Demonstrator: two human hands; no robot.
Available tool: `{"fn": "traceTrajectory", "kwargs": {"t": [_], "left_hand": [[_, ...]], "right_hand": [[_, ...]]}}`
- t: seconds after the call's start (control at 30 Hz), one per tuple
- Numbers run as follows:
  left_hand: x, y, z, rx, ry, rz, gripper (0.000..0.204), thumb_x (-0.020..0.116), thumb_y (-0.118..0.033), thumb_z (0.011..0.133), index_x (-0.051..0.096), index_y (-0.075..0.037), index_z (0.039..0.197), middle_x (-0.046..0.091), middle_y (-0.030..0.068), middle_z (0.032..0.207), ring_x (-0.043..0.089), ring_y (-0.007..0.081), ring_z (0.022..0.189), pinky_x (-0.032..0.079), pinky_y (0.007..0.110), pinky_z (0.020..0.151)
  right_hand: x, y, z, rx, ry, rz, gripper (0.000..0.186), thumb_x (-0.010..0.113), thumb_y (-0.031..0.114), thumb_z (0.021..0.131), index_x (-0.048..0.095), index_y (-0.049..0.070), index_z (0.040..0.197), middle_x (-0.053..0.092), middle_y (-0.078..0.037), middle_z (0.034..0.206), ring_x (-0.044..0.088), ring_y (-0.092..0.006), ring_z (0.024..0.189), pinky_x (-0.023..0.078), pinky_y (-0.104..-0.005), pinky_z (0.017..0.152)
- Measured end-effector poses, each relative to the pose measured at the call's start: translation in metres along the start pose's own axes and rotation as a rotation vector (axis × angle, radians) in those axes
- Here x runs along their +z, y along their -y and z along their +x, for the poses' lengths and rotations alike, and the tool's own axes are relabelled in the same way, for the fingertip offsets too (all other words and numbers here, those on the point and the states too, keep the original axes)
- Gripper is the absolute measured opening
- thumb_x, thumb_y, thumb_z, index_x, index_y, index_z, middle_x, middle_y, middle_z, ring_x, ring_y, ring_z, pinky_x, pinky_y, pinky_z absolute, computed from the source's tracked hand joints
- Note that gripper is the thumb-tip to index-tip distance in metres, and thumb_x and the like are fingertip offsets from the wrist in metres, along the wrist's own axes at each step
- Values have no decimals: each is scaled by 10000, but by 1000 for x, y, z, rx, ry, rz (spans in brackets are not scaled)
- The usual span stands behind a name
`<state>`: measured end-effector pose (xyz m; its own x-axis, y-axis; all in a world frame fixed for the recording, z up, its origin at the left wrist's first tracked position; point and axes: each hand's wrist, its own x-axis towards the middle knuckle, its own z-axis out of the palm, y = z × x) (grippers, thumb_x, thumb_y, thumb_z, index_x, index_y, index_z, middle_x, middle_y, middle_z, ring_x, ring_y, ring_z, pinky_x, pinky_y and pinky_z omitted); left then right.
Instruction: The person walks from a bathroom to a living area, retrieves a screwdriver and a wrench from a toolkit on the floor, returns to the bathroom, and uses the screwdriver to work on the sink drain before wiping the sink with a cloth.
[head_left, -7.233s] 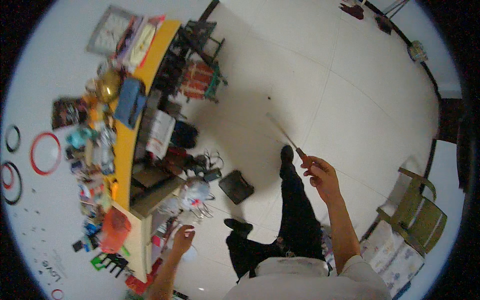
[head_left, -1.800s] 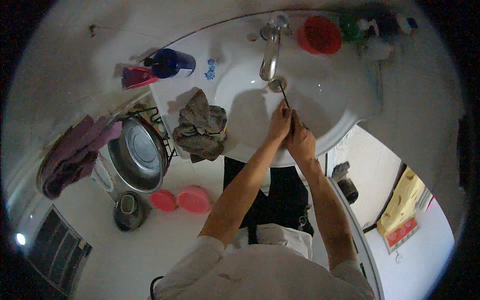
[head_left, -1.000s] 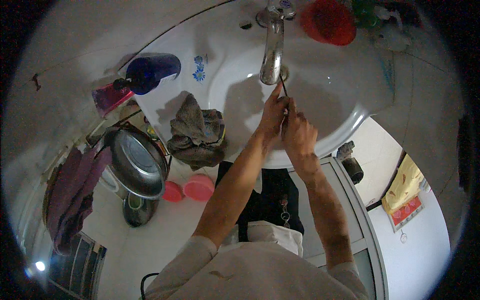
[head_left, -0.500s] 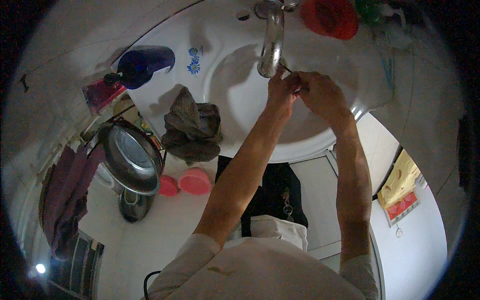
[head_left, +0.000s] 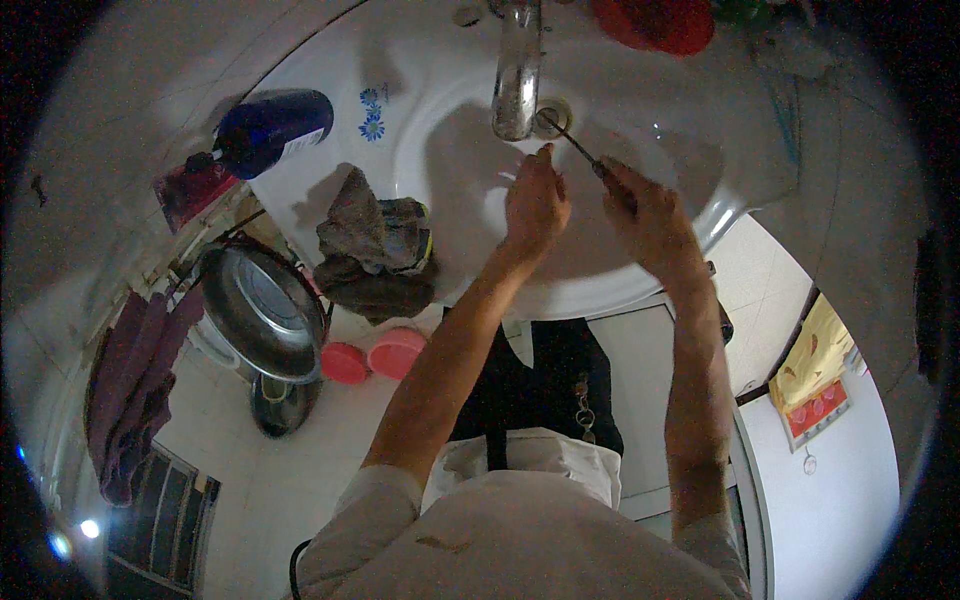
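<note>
At the left of the white ceramic washbasin (head_left: 470, 205) sits a dark blue plastic bottle (head_left: 268, 135), then a crumpled grey-brown cloth (head_left: 365, 250). Beneath the silver metal faucet (head_left: 516, 75), the left hand (head_left: 537, 205) curls its fingers, possibly around something; I cannot tell. The slim dark-shafted tool (head_left: 576, 147) slants from the round metal drain (head_left: 553, 117) into the firmly grasping right hand (head_left: 648, 215).

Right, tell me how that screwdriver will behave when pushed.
The screwdriver will probably feel stiff: it runs thin and straight from the grip of the right hand toward the drain. Its tip may skid, since the basin around looks smooth and glossy. Balance is hard to judge; fingers cover most of the handle.
</note>
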<state>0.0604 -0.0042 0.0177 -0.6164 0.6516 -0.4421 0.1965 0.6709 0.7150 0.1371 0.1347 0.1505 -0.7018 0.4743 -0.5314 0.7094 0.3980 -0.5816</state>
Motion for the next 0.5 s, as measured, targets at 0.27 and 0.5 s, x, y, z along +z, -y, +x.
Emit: {"fn": "traceTrajectory", "kwargs": {"t": [0.27,0.5], "left_hand": [[3,51,38,490,-134,427,587,540,-35,954,422,-135,1521,559,235,1330,609,434,1143,577,479,855],[-5,30,47,185,71,451,675,577,37,883,444,-155,1517,530,206,1435,656,371,1139,568,419,898]], "right_hand": [[38,-7,-33,107,-152,-54,419,617,167,953,612,177,1372,720,-224,924,699,-437,818,577,-517,692],[32,-4,-35,190,-103,-204,447,629,90,918,650,186,1354,705,-175,923,714,-356,809,566,-464,690]]}}
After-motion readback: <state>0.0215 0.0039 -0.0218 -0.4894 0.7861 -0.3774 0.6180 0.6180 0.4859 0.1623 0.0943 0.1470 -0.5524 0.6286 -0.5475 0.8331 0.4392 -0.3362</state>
